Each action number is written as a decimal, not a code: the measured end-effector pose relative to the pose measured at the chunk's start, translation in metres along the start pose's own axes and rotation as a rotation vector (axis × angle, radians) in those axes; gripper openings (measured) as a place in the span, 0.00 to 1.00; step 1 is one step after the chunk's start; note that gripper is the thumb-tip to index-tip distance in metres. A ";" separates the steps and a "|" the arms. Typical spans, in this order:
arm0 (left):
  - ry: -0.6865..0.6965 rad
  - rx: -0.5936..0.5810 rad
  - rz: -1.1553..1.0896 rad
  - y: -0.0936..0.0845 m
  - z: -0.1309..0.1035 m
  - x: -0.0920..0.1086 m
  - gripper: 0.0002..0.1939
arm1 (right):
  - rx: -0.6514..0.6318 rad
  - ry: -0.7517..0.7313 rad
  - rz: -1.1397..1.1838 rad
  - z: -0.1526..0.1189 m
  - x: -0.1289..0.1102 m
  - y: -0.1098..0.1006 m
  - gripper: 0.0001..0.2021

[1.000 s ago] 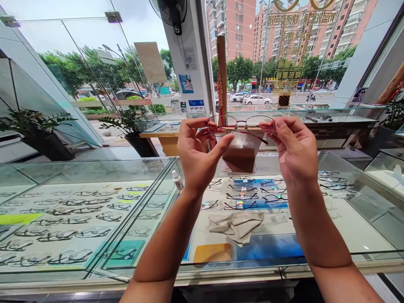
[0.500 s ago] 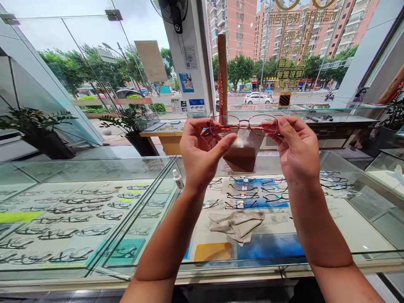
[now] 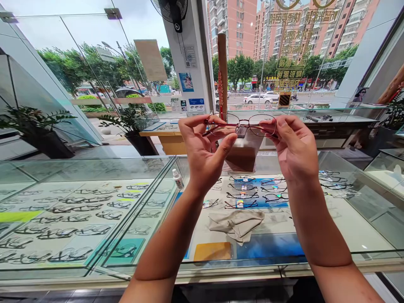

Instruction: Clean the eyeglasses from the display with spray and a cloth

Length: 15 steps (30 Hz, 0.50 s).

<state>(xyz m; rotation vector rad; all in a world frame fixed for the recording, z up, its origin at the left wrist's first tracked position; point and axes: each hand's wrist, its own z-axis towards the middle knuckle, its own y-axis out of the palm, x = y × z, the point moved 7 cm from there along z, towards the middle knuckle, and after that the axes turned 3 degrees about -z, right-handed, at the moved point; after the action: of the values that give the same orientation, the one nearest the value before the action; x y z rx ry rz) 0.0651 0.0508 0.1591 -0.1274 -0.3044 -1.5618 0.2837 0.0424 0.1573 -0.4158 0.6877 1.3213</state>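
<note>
A pair of thin-rimmed dark red eyeglasses (image 3: pixel 243 122) is held up level above the glass display counter (image 3: pixel 176 269). My left hand (image 3: pixel 206 147) grips its left side, fingers behind the lens and the thumb raised near the bridge. At the opposite side, my right hand (image 3: pixel 295 145) pinches the frame by its outer edge between thumb and fingers. The temples appear folded behind the lenses, partly hidden by my fingers. Below the hands, a crumpled beige cloth (image 3: pixel 236 223) lies on the counter.
Rows of eyeglasses (image 3: pixel 243 195) show in the case below my hands, with more frames (image 3: pixel 71 231) at the left. A small white spray bottle (image 3: pixel 177 179) stands beside my left forearm. Beyond are a brown-and-white box (image 3: pixel 241 159), potted plants (image 3: pixel 139 130) and windows.
My left hand has shifted slightly left, and its thumb has dropped a little off the lens area. The eyeglasses have moved slightly left and up, still held by both hands.
</note>
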 end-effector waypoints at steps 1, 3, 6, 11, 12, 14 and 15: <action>-0.014 0.000 0.008 -0.001 0.000 -0.001 0.32 | -0.003 0.002 -0.001 0.000 0.000 0.000 0.16; -0.039 -0.003 0.015 -0.002 0.000 -0.002 0.33 | -0.021 -0.002 0.003 0.000 0.000 0.001 0.16; -0.047 -0.006 0.013 -0.003 0.000 -0.002 0.34 | -0.037 -0.009 0.035 0.000 0.000 0.003 0.14; 0.006 -0.006 -0.051 -0.003 0.000 -0.001 0.32 | -0.043 0.029 0.104 0.000 0.003 0.004 0.14; 0.013 -0.003 -0.064 -0.003 0.000 0.000 0.31 | -0.049 0.033 0.114 0.000 0.004 0.005 0.14; 0.020 0.010 -0.078 -0.004 -0.001 0.001 0.29 | -0.061 0.043 0.129 0.001 0.006 0.005 0.14; 0.020 0.016 -0.081 -0.004 -0.001 0.002 0.28 | -0.065 0.048 0.132 0.001 0.007 0.005 0.14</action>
<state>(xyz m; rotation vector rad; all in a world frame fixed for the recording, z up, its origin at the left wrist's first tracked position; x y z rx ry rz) 0.0608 0.0484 0.1583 -0.0876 -0.3098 -1.6391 0.2796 0.0492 0.1541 -0.4622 0.7236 1.4650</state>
